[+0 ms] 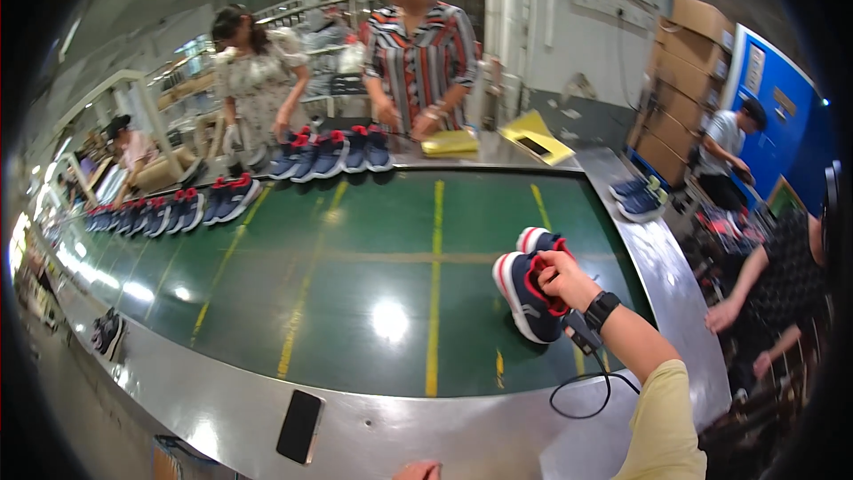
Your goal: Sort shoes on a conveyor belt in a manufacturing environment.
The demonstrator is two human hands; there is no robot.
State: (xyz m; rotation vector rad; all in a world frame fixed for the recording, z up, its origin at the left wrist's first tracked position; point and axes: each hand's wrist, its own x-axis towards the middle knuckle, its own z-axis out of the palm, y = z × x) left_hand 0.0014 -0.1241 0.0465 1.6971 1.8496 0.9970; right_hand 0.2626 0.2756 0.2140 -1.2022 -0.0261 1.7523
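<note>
My right hand (pixel 565 277), a black watch on its wrist, is closed on the collar of a navy sneaker (pixel 526 307) with red lining and a white sole. A second matching sneaker (pixel 538 239) sits right behind it; whether my fingers grip that one too is hidden. Both are over the right end of the green conveyor belt (pixel 391 258). Only a small part of my left hand (pixel 419 470) shows at the lower edge, by the metal border, and its fingers cannot be made out. A black cable (pixel 582 416) loops below my right wrist.
A phone (pixel 300 427) lies on the near metal border. Navy sneakers (pixel 329 156) line the belt's far side, where two people work. Another sneaker pair (pixel 640 199) rests on the right border. Yellow sheets (pixel 538 138) bear a dark phone. A person's hand (pixel 724 314) is at the right edge.
</note>
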